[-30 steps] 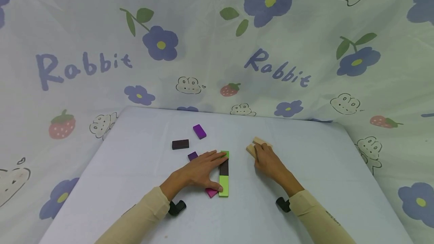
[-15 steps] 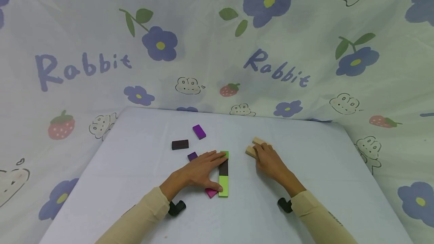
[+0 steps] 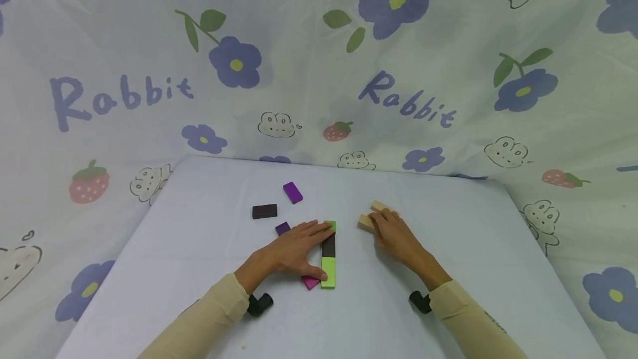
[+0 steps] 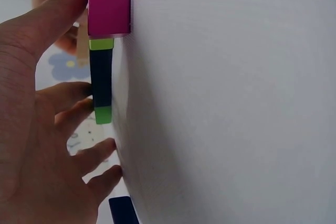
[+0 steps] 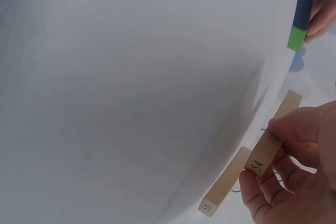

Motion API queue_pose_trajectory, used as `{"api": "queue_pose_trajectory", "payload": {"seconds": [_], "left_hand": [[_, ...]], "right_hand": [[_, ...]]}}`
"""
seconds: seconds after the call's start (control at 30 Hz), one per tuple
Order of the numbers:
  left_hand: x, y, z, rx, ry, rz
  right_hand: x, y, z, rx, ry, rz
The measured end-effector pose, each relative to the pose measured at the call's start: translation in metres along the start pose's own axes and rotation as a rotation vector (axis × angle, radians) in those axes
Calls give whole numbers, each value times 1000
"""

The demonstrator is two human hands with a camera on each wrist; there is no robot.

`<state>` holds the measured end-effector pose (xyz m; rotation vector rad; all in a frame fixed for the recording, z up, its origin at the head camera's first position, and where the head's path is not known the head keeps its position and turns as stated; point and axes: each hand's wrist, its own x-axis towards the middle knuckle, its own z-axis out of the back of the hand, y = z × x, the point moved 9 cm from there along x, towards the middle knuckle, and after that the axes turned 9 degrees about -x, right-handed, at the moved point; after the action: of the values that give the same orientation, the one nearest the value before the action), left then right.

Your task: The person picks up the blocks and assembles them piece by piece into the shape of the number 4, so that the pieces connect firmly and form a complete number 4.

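Observation:
My left hand [image 3: 294, 251] spreads its fairly straight fingers along a row of blocks. In that row, a dark block [image 3: 329, 246] lies between a lime block [image 3: 328, 275] at the near end and a green block [image 3: 330, 225] at the far end. The thumb touches the lime block, and fingertips reach the far end. Beneath this hand, a magenta block [image 4: 109, 3] and a dark purple block [image 3: 282, 229] are partly covered. My right hand [image 3: 397, 237] pinches a plain wooden block [image 5: 264, 153] marked 54. A second wooden block [image 5: 226, 179] lies beside it.
Beyond the left hand lie a dark brown block [image 3: 265, 211] and a purple block [image 3: 292, 193]. A white cloth covers the table [image 3: 448, 220]. Behind it hangs a printed curtain [image 3: 299, 98]. Black wrist devices [image 3: 260, 304] sit by both cuffs.
The right hand has turned and shifted its wooden block slightly left, widening the gap from the other wooden block. The left hand and coloured row look still.

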<state>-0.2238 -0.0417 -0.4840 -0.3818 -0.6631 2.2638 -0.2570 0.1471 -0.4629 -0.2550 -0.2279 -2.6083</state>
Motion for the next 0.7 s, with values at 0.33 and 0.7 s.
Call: {"api": "queue_pose_trajectory", "payload": {"seconds": [0.33,0.7], "left_hand": [[0,0,1,7,4,3],[0,0,1,-1,5,4]], "right_hand": [[4,7,-3,22,67,0],[8,18,-5,31,88,49]]}}
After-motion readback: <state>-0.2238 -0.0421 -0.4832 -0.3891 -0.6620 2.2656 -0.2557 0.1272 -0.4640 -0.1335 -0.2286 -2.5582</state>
